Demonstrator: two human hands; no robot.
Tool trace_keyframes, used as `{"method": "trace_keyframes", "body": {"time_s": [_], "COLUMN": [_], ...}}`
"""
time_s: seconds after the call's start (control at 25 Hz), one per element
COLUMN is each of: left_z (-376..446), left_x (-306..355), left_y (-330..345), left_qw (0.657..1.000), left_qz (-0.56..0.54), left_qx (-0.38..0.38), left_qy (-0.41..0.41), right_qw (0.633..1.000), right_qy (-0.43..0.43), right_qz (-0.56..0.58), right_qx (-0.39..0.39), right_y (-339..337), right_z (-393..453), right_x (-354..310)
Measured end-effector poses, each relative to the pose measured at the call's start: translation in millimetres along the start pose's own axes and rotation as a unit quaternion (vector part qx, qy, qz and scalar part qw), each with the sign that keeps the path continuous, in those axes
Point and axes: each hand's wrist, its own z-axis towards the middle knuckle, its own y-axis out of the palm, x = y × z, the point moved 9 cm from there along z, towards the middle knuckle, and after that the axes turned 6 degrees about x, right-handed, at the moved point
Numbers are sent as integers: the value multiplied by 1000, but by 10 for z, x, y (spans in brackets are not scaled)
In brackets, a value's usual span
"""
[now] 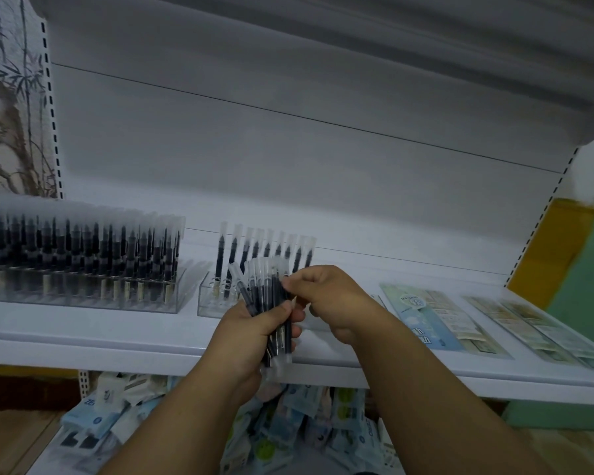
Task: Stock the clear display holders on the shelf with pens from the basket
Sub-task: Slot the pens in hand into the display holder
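Nearest, the left hand (254,332) grips a bundle of pens (271,303) at center frame, while the right hand (326,296), just at its 3 o'clock, pinches one pen's top. Beyond, on the white shelf (117,341), a partly filled clear holder (216,299) stands at 12 o'clock and a full holder (83,289) at 9 o'clock.

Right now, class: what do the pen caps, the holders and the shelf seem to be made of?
Pen caps: frosted, see-through plastic, by the look; dark tips show through them.
Holders: clear, glossy plastic, probably acrylic; pens and the shelf show through the walls.
Shelf: smooth white painted surface, likely metal, judging by the slotted uprights, though the look leaves it open.
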Motion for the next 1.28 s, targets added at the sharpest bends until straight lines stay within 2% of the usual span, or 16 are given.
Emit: {"method": "trace_keyframes", "body": {"time_s": [0.2,0.32,0.4,0.68,0.84,0.92,1.12,1.28], "left_z": [1,20,27,17,23,35,37,26], "left_x": [-85,-116,-117,-74,-59,-73,-112,-127], "left_y": [-35,-82,-82,-37,-72,-90,-39,-27], "left_qw": [999,998,997,998,998,997,997,997], "left_qz": [-21,-25,-29,-25,-33,-38,-41,-42], "left_qx": [32,59,63,50,52,56,46,40], "left_qy": [-20,-27,-29,-27,-30,-34,-47,-49], "right_qw": [986,949,923,930,898,892,922,922], "right_qy": [-1,-68,-120,-176,-210,-224,-188,-155], "right_qz": [45,50,35,-96,-103,-120,-188,-235], "right_qx": [162,304,363,308,372,374,281,264], "right_y": [-410,-797,-960,-700,-811,-833,-608,-636], "right_z": [48,-7,-18,192,57,40,221,372], "right_x": [35,-89,-166,-97,-183,-250,-45,-51]}}
